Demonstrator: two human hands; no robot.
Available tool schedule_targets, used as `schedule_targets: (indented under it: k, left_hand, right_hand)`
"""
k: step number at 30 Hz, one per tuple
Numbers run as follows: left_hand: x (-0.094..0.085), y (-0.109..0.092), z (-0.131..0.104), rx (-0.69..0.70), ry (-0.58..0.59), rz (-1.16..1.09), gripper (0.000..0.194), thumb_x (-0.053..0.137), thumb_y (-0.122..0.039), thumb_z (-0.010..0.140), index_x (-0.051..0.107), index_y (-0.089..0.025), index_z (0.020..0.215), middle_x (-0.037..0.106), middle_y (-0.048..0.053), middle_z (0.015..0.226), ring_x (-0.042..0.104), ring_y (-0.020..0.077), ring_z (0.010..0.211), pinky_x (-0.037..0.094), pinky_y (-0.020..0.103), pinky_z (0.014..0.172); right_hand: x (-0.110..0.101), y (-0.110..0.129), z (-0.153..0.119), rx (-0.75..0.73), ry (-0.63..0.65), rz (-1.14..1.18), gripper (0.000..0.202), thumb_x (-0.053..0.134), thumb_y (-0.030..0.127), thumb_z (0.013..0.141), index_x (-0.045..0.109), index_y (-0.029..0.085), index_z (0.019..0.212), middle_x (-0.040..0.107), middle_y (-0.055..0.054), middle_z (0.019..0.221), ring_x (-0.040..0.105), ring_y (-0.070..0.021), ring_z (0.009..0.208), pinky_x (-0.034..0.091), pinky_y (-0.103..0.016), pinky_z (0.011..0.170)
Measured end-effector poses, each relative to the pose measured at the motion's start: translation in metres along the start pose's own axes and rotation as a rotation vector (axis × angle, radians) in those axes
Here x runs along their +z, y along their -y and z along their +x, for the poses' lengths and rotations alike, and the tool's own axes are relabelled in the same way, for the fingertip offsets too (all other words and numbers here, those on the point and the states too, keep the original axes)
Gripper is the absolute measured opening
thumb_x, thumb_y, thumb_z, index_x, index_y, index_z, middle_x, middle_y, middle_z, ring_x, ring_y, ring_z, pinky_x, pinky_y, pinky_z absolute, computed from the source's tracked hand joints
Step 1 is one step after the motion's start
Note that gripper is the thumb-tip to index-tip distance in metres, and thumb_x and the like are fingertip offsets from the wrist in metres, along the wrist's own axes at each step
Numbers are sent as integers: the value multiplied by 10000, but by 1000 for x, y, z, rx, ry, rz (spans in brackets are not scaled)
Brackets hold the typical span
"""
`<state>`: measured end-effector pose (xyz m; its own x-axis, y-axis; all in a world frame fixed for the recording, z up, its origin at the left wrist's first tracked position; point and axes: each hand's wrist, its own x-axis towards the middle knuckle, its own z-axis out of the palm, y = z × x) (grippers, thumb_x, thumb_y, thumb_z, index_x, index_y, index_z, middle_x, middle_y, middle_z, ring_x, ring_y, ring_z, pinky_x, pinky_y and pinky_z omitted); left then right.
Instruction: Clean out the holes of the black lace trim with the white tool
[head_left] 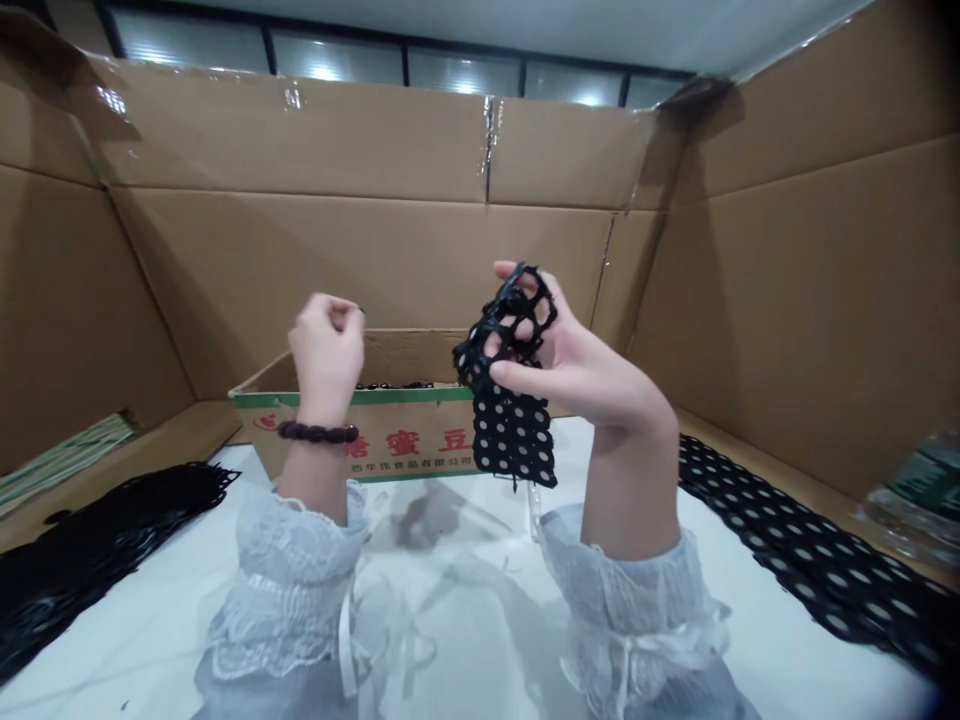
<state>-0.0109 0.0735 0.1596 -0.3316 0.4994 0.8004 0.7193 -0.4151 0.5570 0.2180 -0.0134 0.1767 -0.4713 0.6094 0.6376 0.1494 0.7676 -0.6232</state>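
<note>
My right hand (570, 355) holds up a black dotted strip (514, 435) in front of the carton. The strip's upper part is bunched around my fingers and shows large open holes, while its lower part hangs down flat with pale round dots. My left hand (328, 345) is raised apart from it, thumb and fingertips pinched together. A tiny dark bit shows at those fingertips, too small to name. Behind both hands stands an open carton (300, 425) with a green edge and red lettering, and some black material (394, 385) shows just over its rim.
Black dotted sheets (795, 540) lie along the right side of the white table (450, 650). A heap of black stringy material (112, 540) lies at the left. A clear plastic bottle (919, 490) is at the far right. Tall cardboard walls (360, 250) enclose the table.
</note>
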Motion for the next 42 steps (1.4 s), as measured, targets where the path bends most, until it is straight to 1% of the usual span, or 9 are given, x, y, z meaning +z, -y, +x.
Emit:
schedule_targets:
  k: [4,10,15,21,25,30,34,39,42]
  left_hand:
    - [13,-1,-2,93,487,160,251,540,-282,740,652,-145,919,688,92,866,632,237,829,477,346,776]
    - [-35,-64,-24,282,453,-376,319,431,-400,860,653,-185,937,690,48,846,635,152,779,488,248,738]
    - [-55,-84,-35,306,603,-319,210,613,-359,739,680,-205,864,699,20,809,644,162,737,495,234,680]
    - [-49,-86,-37,311,599,-241,185,553,-298,749,697,-189,794,705,28,774,644,184,710,508,260,635]
    - [-43,-80,-34,187,515,-300,203,497,-244,751,685,-174,781,688,26,680,641,164,646,516,241,590]
    - [-12,-35,-16,95,158,-296,307,400,-237,804,621,-142,994,688,60,756,654,152,664,527,253,638]
    - [12,-6,-6,140,242,32,400,518,-254,764,586,-124,1136,672,146,974,633,248,903,471,383,849]
    - [-10,-38,-18,233,164,-123,295,452,-314,841,632,-182,1034,686,62,896,632,167,816,478,282,790]
    - [-34,-71,-32,308,343,-304,263,504,-360,819,657,-191,949,690,37,852,631,147,772,485,230,719]
  right_hand:
    - [10,3,5,3,86,7,722,635,321,745,202,275,1322,520,-29,955,553,-158,895,505,-320,791]
    - [14,4,13,-10,-157,-60,438,593,320,778,385,273,1160,481,-42,1071,517,-168,976,496,-314,837]
    - [12,3,15,11,-234,-48,384,611,289,752,442,252,1094,510,-41,1065,541,-168,921,517,-301,772]
    - [15,-2,20,82,-213,-16,387,615,268,739,460,186,1084,548,-22,826,581,-158,731,511,-334,727]
    - [13,-1,16,68,-210,-43,404,601,243,741,441,195,1109,530,-28,855,567,-151,740,512,-317,701]
    - [3,2,7,117,-178,-70,420,611,237,728,450,207,1114,519,-22,830,557,-162,767,511,-306,662]
    - [2,0,7,94,-194,-20,489,602,276,746,388,235,1183,533,-23,843,572,-174,799,523,-316,664]
    - [6,0,10,21,-223,-36,630,625,274,741,283,286,1270,560,-27,893,584,-179,839,518,-364,785]
    - [8,0,11,15,-249,-45,639,610,273,755,257,301,1287,565,-28,909,586,-191,875,512,-388,811]
